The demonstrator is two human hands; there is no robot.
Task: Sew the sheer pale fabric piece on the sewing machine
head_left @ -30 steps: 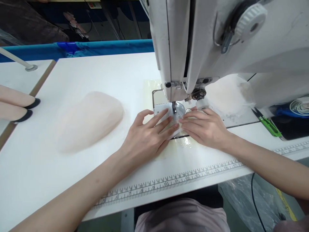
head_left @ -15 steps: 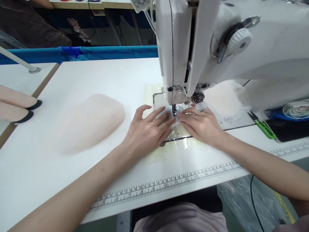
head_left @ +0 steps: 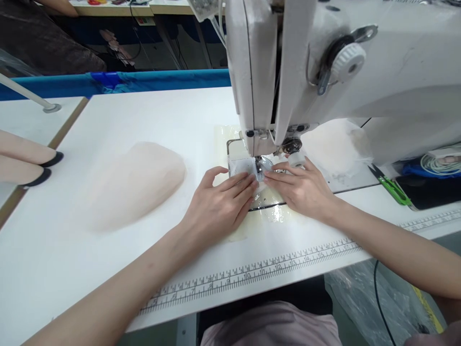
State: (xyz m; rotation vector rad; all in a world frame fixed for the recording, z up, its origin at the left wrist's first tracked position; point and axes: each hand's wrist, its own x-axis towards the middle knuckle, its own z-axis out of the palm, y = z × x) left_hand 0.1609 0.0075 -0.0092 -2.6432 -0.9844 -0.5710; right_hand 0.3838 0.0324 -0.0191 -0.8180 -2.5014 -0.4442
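Under the needle and presser foot point(head_left: 258, 166) of the sewing machine point(head_left: 264, 77) lies a small piece of sheer whitish fabric point(head_left: 240, 166). My left hand point(head_left: 224, 201) rests on its near left side, fingers stretched out and lying flat, thumb apart. On the right of the foot, my right hand point(head_left: 302, 186) has its extended fingertips down at the fabric's edge, just below the white round knob of the machine. Its thumb is largely hidden. Part of the fabric is covered by my fingers, and its seam is too small to make out.
A sheer beige pile point(head_left: 151, 180) lies left on the white table point(head_left: 201, 115); a pale pile point(head_left: 334, 149) sits under the machine arm. Green-handled scissors point(head_left: 392, 188) lie near a dark flat object point(head_left: 428, 192). A printed ruler point(head_left: 248, 278) runs along the front edge.
My left hand has drawn slightly back and down, its fingers closer together, exposing more of the fabric left of the foot. My right hand stays at nearly the same place. The view has shifted slightly.
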